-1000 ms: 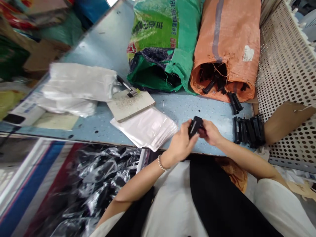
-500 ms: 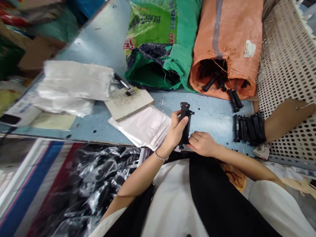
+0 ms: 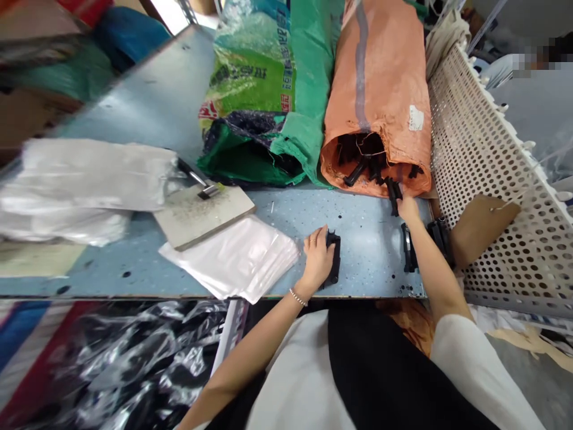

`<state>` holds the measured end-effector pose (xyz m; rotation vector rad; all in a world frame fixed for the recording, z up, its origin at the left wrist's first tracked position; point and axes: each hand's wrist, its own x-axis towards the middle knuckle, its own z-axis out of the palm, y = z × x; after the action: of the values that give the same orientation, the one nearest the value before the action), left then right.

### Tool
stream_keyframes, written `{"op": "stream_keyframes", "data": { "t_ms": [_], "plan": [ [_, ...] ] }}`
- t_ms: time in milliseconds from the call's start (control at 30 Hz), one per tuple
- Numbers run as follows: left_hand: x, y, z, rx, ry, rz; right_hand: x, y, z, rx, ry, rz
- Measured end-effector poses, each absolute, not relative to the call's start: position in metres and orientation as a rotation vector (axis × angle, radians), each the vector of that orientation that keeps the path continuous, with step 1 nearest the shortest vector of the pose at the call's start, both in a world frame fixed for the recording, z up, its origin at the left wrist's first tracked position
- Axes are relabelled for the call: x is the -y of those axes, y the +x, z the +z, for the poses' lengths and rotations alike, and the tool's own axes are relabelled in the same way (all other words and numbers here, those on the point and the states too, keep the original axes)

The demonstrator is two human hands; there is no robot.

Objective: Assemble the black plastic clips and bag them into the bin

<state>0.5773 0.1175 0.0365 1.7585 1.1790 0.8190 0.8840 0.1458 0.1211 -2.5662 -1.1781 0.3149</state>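
My left hand (image 3: 317, 255) is closed around the side of a black plastic part (image 3: 333, 266) near the table's front edge. The part's lower end shows past my thumb. My right hand (image 3: 407, 209) reaches out to the right and grips another black plastic part (image 3: 394, 194) at the mouth of an orange woven sack (image 3: 376, 77). More black parts (image 3: 356, 172) stick out of that sack. Beneath my right forearm stands a row of black parts (image 3: 409, 248), partly hidden by the arm.
A green woven sack (image 3: 308, 89) lies open beside the orange one. Clear plastic bags (image 3: 250, 257) sit under a board (image 3: 206, 215) bearing a brush-like tool (image 3: 197, 178). White packs (image 3: 98, 173) are stacked at left. A perforated panel (image 3: 487, 167) borders the right, with cardboard (image 3: 486, 230) against it.
My right hand has left the first black part and moved right and away to the sack, taking hold of another. My left hand has lowered its part toward the table. The view has shifted.
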Motion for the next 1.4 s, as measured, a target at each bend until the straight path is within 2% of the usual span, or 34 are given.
{"op": "stream_keyframes", "data": {
  "t_ms": [133, 233, 400, 500, 600, 767, 867, 933, 1000, 1067, 1133, 1300, 1333, 1400],
  "plan": [
    [-0.128, 0.580, 0.064, -0.820, 1.473, 0.902, -0.108, 0.799, 0.104, 1.464, -2.212, 0.507],
    [-0.131, 0.576, 0.085, -0.719, 1.268, 0.871, -0.076, 0.743, 0.105, 1.739, -1.711, 0.607],
    [-0.122, 0.551, 0.109, -0.666, 1.142, 0.774, -0.086, 0.737, 0.132, 2.050, -1.665, 0.088],
    [-0.116, 0.539, 0.119, -0.680, 1.034, 0.738, -0.108, 0.748, 0.149, 2.303, -1.572, 0.032],
    [-0.112, 0.531, 0.123, -0.717, 1.037, 0.694, -0.118, 0.743, 0.159, 2.354, -1.466, 0.256],
    [-0.112, 0.518, 0.120, -0.865, 1.413, 0.825, -0.108, 0.712, 0.151, 1.790, -1.394, 0.983],
    [-0.117, 0.512, 0.121, -0.824, 1.401, 0.802, -0.106, 0.706, 0.150, 1.706, -1.377, 1.281],
    [-0.121, 0.508, 0.124, -0.781, 1.282, 0.745, -0.110, 0.710, 0.159, 1.788, -1.478, 1.213],
    [-0.123, 0.507, 0.129, -0.765, 1.196, 0.716, -0.114, 0.715, 0.171, 1.944, -1.611, 0.938],
    [-0.122, 0.507, 0.133, -0.766, 1.177, 0.706, -0.115, 0.716, 0.180, 2.041, -1.662, 0.801],
    [-0.118, 0.507, 0.135, -0.781, 1.252, 0.728, -0.113, 0.711, 0.182, 1.974, -1.636, 0.941],
    [-0.110, 0.506, 0.135, -0.874, 1.544, 0.898, -0.103, 0.694, 0.168, 1.464, -1.402, 1.546],
    [-0.111, 0.505, 0.136, -0.863, 1.503, 0.874, -0.102, 0.694, 0.167, 1.503, -1.399, 1.536],
    [-0.115, 0.501, 0.140, -0.814, 1.309, 0.771, -0.103, 0.697, 0.170, 1.754, -1.485, 1.246]
  ]
}}
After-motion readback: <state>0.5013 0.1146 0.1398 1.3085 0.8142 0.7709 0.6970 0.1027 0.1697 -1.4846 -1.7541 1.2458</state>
